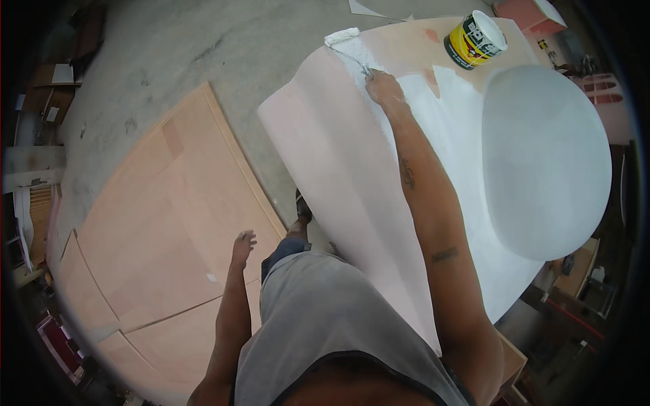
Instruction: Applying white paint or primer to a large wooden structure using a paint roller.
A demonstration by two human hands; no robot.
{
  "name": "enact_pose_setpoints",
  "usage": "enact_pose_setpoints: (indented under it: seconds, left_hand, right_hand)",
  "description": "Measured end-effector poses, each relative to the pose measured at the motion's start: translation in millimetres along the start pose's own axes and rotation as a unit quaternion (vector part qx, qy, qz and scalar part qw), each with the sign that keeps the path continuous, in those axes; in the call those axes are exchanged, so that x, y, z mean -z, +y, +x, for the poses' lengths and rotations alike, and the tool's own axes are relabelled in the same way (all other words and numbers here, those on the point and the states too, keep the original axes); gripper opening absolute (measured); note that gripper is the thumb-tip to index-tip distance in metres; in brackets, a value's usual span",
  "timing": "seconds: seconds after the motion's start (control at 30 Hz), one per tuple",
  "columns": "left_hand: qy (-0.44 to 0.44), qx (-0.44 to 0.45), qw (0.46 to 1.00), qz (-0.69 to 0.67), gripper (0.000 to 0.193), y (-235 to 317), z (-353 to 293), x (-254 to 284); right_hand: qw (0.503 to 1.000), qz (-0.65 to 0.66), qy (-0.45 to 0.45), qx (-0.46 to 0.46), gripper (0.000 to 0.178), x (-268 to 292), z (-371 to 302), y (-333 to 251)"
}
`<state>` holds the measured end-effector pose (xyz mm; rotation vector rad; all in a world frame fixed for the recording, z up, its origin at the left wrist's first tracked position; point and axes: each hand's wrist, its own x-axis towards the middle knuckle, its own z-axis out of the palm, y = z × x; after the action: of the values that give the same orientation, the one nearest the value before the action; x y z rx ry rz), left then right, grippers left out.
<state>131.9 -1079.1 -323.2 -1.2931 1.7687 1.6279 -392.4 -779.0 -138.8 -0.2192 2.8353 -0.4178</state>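
My right hand (pixel 384 89) grips the handle of a paint roller (pixel 342 37), arm stretched far out over a large curved panel (pixel 345 169). The roller's white, paint-loaded sleeve lies against the panel's far left edge. Fresh white paint (pixel 443 135) covers the panel's middle and right, while its left flank shows pale pink. A yellow and black paint bucket (pixel 476 40) with a white rim stands on the far right part of the panel. My left hand (pixel 245 243) hangs at my side with its fingers apart and nothing in it.
A smooth, rounded white dome (pixel 548 162) rises from the right side of the panel. Large flat tan boards (pixel 169 203) lie to my left on the grey concrete floor (pixel 162 54). Wooden furniture (pixel 57 91) stands at the far left, and a pink piece (pixel 531 15) at the far right.
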Motion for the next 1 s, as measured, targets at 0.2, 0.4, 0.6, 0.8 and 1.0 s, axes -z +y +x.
enact_pose_setpoints:
  seconds: [0.2, 0.4, 0.6, 0.8, 1.0]
  left_hand:
    - [-0.033, -0.054, 0.998, 0.021, 0.043, 43.5, 19.2, 10.5]
    - [-0.028, 0.124, 0.988, 0.082, 0.038, -106.9, -5.5, 60.0]
    - [-0.064, 0.055, 0.987, 0.138, 0.038, -51.1, 30.1, 32.6]
    - [-0.021, -0.207, 0.978, -0.019, 0.041, 174.1, 5.0, -48.9]
    - [-0.065, -0.19, 0.977, 0.066, 0.039, 129.0, -13.6, -82.4]
  right_hand:
    - [0.999, -0.031, -0.008, -0.017, 0.041, -6.8, -47.1, 23.3]
    - [0.997, -0.009, -0.027, -0.078, 0.045, -1.1, -154.2, 87.4]
    - [1.0, -0.02, -0.005, -0.017, 0.035, 6.0, -39.2, 5.4]
    - [1.0, 0.008, 0.011, -0.028, 0.034, 5.4, -37.0, 23.7]
    - [0.998, -0.006, -0.016, -0.068, 0.039, -13.3, -243.1, 147.8]
